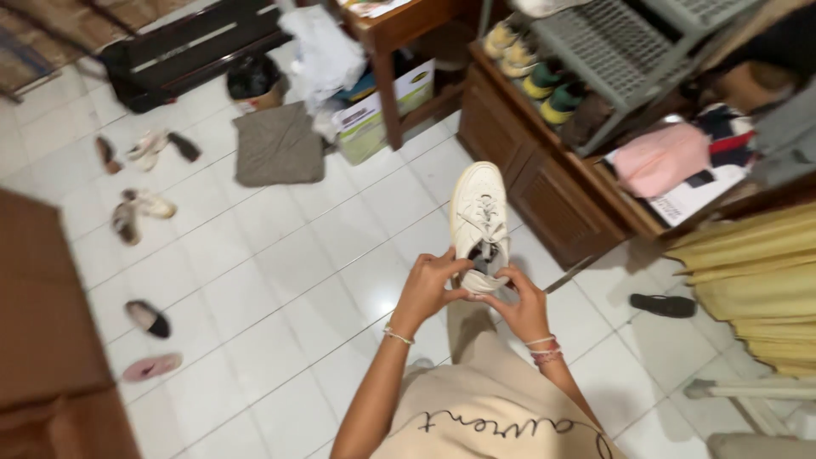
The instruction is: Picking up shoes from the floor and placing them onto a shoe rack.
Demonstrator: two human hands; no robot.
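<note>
A cream-white lace-up sneaker [478, 211] is held out in front of me, toe pointing away, above the white tiled floor [280, 280]. My left hand [427, 286] grips the left side of its heel opening, fingers curled over the collar. My right hand [520, 299] holds the right side of the heel, thumb at the opening. Both wrists wear thin bracelets. The sole and the inside of the shoe are mostly hidden.
Loose shoes and sandals [140, 214] lie scattered on the left floor, with a grey mat [278, 144] and cardboard box [382, 115] further off. A wooden cabinet [544, 183] with a shoe rack [595, 59] stands right; a black sandal [663, 304] and yellow cloth [756, 280] lie nearby.
</note>
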